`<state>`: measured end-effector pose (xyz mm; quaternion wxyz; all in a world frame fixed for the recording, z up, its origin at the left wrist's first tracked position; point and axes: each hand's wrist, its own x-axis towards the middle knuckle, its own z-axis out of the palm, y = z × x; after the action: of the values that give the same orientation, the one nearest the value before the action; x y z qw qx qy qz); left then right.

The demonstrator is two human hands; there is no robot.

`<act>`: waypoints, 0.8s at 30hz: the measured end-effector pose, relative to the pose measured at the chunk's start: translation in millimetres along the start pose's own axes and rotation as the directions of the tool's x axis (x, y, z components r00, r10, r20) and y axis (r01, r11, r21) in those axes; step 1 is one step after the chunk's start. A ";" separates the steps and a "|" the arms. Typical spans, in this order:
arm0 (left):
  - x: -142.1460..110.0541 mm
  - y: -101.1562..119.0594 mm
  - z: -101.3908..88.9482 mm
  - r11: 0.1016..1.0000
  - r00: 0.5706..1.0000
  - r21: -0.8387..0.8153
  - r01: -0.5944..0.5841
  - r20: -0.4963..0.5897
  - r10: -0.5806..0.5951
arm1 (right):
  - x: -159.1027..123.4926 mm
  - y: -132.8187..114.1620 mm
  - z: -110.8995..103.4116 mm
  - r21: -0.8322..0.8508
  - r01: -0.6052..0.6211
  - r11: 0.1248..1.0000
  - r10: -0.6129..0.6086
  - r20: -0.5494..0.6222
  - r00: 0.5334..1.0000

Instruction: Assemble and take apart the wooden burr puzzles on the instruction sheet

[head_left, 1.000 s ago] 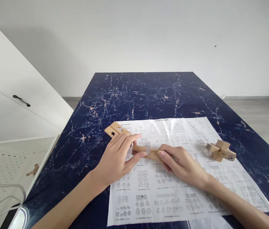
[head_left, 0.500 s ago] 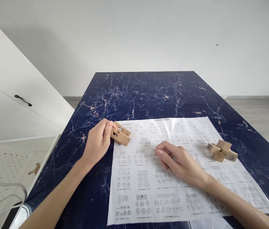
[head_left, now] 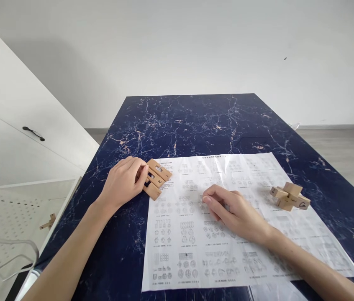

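Note:
My left hand (head_left: pixel 125 179) is at the left edge of a printed instruction sheet (head_left: pixel 170 213), with thumb and fingers closed on the near ends of wooden puzzle pieces (head_left: pixel 157 180). Three notched pieces marked with numbers lie side by side there, partly over the sheet's edge; my fingers hide their left ends. On the middle of the sheet rests my right hand (head_left: pixel 233 211), its fingers curled in and nothing visible in them. To its right, an assembled wooden burr puzzle (head_left: pixel 290 196) with markings on its ends stands on the paper.
The sheet lies on a dark blue marbled table (head_left: pixel 183 121). At the lower left is a white perforated tray (head_left: pixel 10 209) with a small wooden piece (head_left: pixel 47 222) and a pale cable. A white cabinet (head_left: pixel 23 100) stands on the left, and a wall (head_left: pixel 196 46) behind.
The puzzle pieces at my left hand, tilted and overlapping before, now lie flat side by side with their numbers showing. My left hand has shifted slightly left. My right hand stays put.

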<state>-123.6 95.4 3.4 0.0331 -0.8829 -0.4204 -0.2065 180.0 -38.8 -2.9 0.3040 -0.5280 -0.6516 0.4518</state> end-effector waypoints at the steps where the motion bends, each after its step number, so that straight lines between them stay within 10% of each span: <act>1: -0.2 -0.4 1.1 1.000 1.000 0.011 -0.009 -0.007 0.009 | 0.0 0.2 -0.1 0.003 0.000 1.000 0.000 0.003 1.000; 10: -0.9 -3.1 7.4 0.997 0.996 0.079 0.021 -0.086 -0.014 | -1.4 -5.8 -6.0 -0.064 0.045 0.997 -0.046 -0.015 0.999; 16: 0.3 0.4 8.6 0.998 0.986 -0.012 0.055 -0.159 -0.056 | -32.9 -18.6 -40.5 -0.400 0.144 0.905 -0.230 -0.175 0.957; 24: -0.7 6.0 15.9 0.960 0.958 0.066 0.272 -0.107 -0.264 | -102.7 11.9 -106.0 -0.638 -0.401 0.657 -0.158 -0.637 0.755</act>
<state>-114.1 94.7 -10.7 0.0603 -0.8046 -0.5421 -0.2348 303.9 -108.9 37.7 0.2319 -0.7710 -0.5914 -0.0438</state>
